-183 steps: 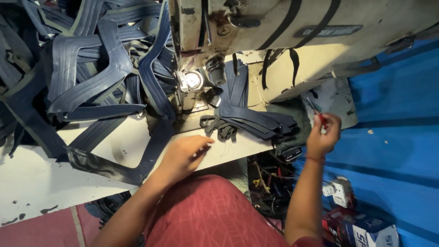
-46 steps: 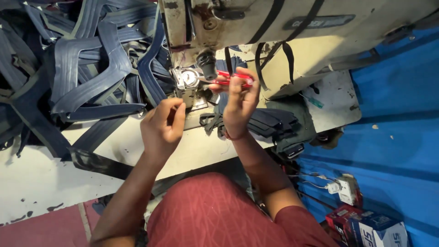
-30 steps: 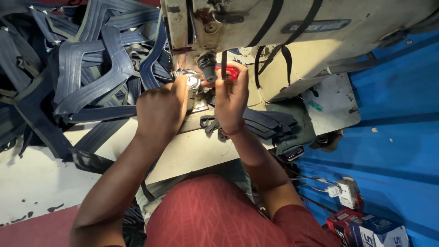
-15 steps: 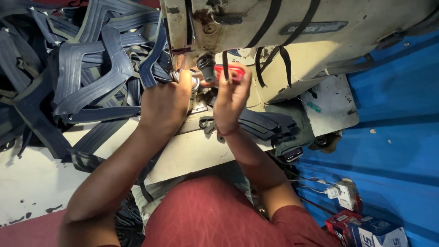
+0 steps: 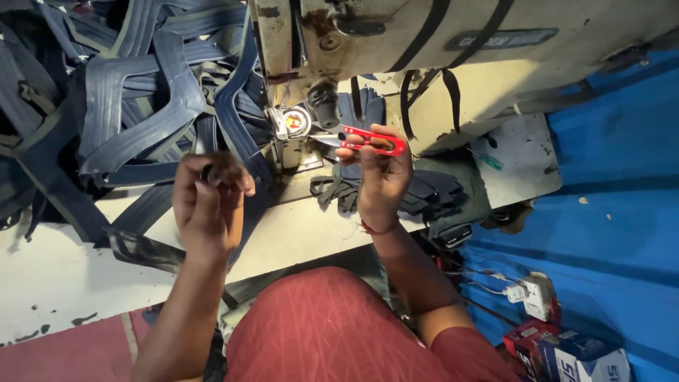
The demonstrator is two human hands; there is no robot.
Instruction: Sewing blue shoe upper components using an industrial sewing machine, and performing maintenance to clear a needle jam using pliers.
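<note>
Head view: right hand grasps red thread snips between thumb and fingers, blade tips pointing away from the grip toward the sewing machine needle area. Left hand is clenched around a small dark item that cannot be identified, with navy straps heaped just beyond it on the worn white table.

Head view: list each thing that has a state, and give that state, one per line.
Red thread snips: held in the right hand, blades pointing toward the needle area.
Left hand: raised above the table, fingers closed around something small and dark, blurred.
Sewing machine lamp: lit.
Dark blue straps: heaped in a loose tangle left of the machine.
Folded dark straps: stacked on the table behind the right hand.
Charger plug: plugged in, cable attached.
</note>
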